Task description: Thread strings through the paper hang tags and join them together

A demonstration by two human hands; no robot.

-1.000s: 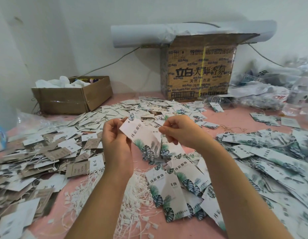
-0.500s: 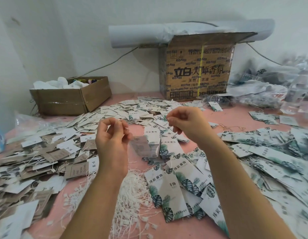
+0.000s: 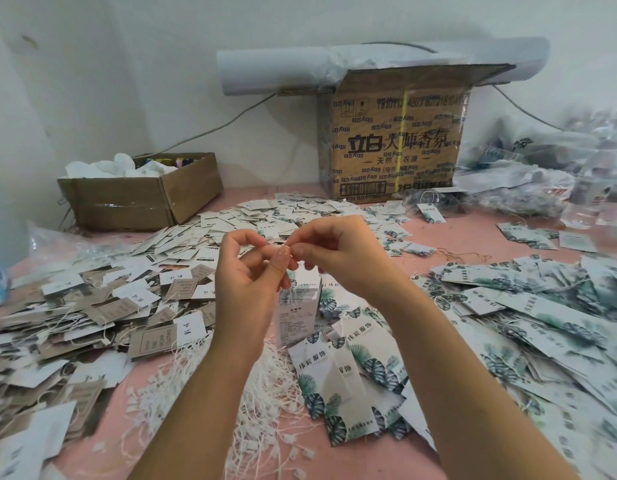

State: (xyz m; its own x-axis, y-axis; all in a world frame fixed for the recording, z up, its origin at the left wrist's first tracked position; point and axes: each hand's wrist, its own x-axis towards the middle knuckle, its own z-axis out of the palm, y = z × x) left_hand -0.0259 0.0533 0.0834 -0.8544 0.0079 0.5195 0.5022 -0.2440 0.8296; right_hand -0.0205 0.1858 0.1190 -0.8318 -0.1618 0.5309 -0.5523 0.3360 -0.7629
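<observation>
Both my grips pinch string [image 3: 292,293] ends: left grip [image 3: 246,282], right grip [image 3: 338,258]; tag [image 3: 297,318] dangles beneath. I'd join them squarely, string taut.

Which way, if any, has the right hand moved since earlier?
Yes: left, the right hand now meets the left hand, fingers past the printed carton's left edge.
</observation>
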